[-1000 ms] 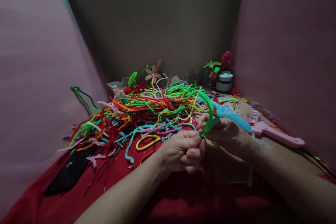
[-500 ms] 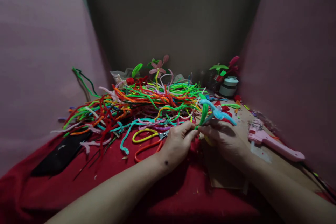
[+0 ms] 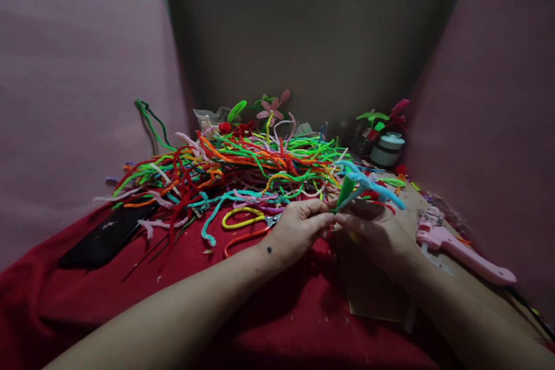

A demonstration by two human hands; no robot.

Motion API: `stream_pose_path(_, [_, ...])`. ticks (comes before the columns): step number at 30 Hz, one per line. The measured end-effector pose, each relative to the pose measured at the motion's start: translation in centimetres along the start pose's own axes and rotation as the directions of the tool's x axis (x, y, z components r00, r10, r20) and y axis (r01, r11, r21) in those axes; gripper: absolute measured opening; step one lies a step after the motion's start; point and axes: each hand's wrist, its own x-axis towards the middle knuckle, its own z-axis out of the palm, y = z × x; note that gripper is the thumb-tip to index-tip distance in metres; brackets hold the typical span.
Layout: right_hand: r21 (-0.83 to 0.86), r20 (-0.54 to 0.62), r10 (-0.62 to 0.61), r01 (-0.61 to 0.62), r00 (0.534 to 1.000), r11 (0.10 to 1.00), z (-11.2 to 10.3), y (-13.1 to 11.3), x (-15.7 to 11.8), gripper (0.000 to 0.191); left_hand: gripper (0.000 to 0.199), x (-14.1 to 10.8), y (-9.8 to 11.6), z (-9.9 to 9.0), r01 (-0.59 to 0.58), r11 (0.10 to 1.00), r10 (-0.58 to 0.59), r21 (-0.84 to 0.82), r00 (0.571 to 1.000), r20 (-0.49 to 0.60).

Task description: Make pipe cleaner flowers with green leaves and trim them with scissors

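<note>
Between my two hands is a pipe cleaner flower (image 3: 368, 181) with light blue petals and a green leaf (image 3: 346, 189). My left hand (image 3: 299, 228) is closed, thumb and forefinger pinching the lower end of the green part. Close against it, my right hand (image 3: 375, 231) is also closed, its fingers gripping the base just under the blue petals. The stem between the fingertips is mostly hidden. Left of my left hand lie scissors (image 3: 243, 218) with one yellow and one orange-red handle loop, their blades partly covered by a hand.
A heap of loose, many-coloured pipe cleaners (image 3: 260, 162) spreads across the back of the red cloth (image 3: 277, 312). At right, a pink glue gun (image 3: 463, 251) rests on cardboard (image 3: 373, 295). Behind stands a pale lidded jar (image 3: 387, 149). A black flat object (image 3: 104, 240) lies at left.
The view has shifted, so the surroundings sit a little further right. The blue petals and the green leaf have tilted to the right, while both hands keep their pinch.
</note>
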Motion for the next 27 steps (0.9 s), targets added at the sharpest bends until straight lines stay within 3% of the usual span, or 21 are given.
stream_pose_path(6, [0.131, 0.030, 0.073, -0.076, 0.997, 0.988, -0.8, 0.8, 0.1, 0.024, 0.025, 0.1, -0.5, -0.4, 0.078, 0.978, -0.048, -0.191, 0.986, 0.157])
stream_pose_path(11, [0.174, 0.046, 0.093, -0.100, 0.995, 0.980, -0.7, 0.6, 0.1, 0.024, 0.022, 0.3, -1.0, -1.0, 0.199, 0.918, -0.078, -0.343, 0.939, 0.334])
stream_pose_path(19, [0.277, 0.128, 0.175, -0.205, 0.976, 0.939, -0.1, -0.4, -0.3, 0.026, 0.022, 0.3, -0.9, -1.3, 0.278, 0.891, -0.061, -0.359, 0.857, 0.511])
stream_pose_path(21, [0.254, 0.067, 0.158, -0.170, 0.985, 0.952, -0.1, -0.3, -0.3, 0.020, 0.023, 0.3, -0.7, -1.2, 0.235, 0.920, -0.065, -0.313, 0.881, 0.469])
stream_pose_path(23, [0.214, -0.019, 0.126, -0.119, 0.992, 0.969, -0.1, -0.2, -0.2, 0.015, 0.023, 0.4, -0.5, -1.0, 0.112, 0.976, -0.043, -0.187, 0.940, 0.337])
stream_pose_path(25, [0.184, -0.083, 0.108, -0.091, 0.991, 0.979, -0.1, 0.0, 0.0, 0.014, 0.021, 0.3, -0.5, -0.9, -0.083, 0.996, 0.078, 0.027, 0.985, 0.152])
stream_pose_path(27, [0.166, -0.130, 0.085, -0.063, 0.988, 0.984, -0.1, 0.2, 0.2, 0.013, 0.017, 0.1, -0.7, -0.7, -0.274, 0.922, 0.276, 0.273, 0.961, 0.031])
